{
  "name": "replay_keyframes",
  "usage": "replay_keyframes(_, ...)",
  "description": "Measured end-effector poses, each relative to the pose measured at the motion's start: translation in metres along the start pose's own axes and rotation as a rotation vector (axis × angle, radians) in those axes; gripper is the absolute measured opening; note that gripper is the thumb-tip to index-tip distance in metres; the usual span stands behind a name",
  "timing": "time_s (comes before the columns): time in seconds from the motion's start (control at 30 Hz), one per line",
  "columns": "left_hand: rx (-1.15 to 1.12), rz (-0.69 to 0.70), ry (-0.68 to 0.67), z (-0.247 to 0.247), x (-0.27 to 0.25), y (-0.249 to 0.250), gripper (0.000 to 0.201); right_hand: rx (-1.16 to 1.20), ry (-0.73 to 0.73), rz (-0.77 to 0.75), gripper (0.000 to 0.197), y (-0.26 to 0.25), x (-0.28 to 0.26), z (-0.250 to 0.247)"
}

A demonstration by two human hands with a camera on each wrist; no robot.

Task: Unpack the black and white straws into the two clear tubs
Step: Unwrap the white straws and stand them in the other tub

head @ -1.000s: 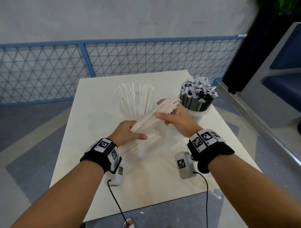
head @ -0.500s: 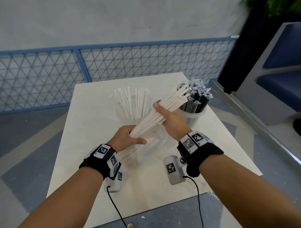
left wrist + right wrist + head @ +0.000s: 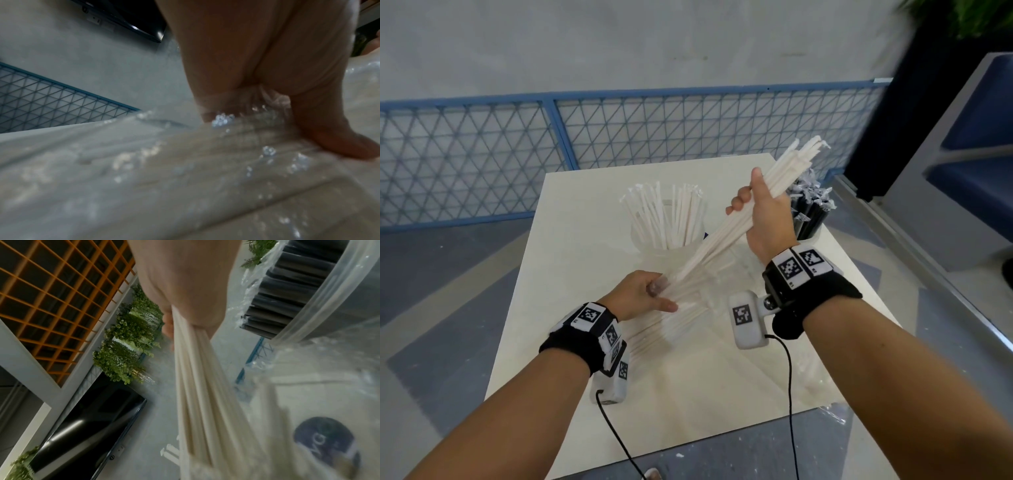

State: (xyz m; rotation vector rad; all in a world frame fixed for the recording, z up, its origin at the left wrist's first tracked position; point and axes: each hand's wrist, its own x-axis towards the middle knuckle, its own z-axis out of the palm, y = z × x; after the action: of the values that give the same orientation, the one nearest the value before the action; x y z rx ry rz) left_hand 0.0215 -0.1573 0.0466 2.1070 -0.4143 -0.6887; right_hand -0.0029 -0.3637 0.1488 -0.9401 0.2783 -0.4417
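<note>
My right hand (image 3: pixel 760 212) grips a bundle of white straws (image 3: pixel 787 171) and holds it raised, slanting up to the right; the same bundle (image 3: pixel 195 386) runs down from the fist (image 3: pixel 185 288) in the right wrist view. The bundle's lower ends still reach into a clear plastic bag (image 3: pixel 688 308) lying on the table. My left hand (image 3: pixel 643 294) pinches that bag at its mouth, fingers (image 3: pixel 308 113) pressing the film (image 3: pixel 185 178). One clear tub (image 3: pixel 654 246) holds upright white straws. The other tub (image 3: pixel 815 233), behind my right hand, holds wrapped black straws (image 3: pixel 287 288).
The cream table (image 3: pixel 571 274) is small, with its edges close on every side. A blue mesh fence (image 3: pixel 482 154) runs behind it. A grey and blue seat (image 3: pixel 962 171) stands to the right. Cables hang from both wrist cameras over the front edge.
My right hand has lifted the white bundle up and to the right, drawing it out of the bag. My left hand has stayed low on the bag.
</note>
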Motion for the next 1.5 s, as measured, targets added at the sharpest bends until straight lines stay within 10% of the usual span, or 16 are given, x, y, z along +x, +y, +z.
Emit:
replay_keyframes(0.53,0.366,-0.080,0.011,0.014,0.008,-0.047,0.019,-0.288,0.276,-0.206,0.014,-0.023,0.025,0.000)
replay_keyframes(0.7,0.340,-0.154,0.056,0.014,0.012,-0.050,0.048,-0.341,0.232,-0.248,0.015,-0.035,0.028,0.012)
replay_keyframes(0.8,0.208,-0.183,0.053,0.008,0.017,-0.043,0.059,-0.243,0.262,-0.213,0.015,-0.042,0.034,0.012)
replay_keyframes(1.0,-0.466,-0.077,0.485,-0.021,0.027,-0.003,0.037,-0.088,0.365,-0.173,0.018,-0.034,0.038,0.009)
replay_keyframes(1.5,-0.900,-0.079,0.332,-0.028,0.030,0.009,0.022,0.020,0.450,-0.298,0.012,-0.038,0.054,0.033)
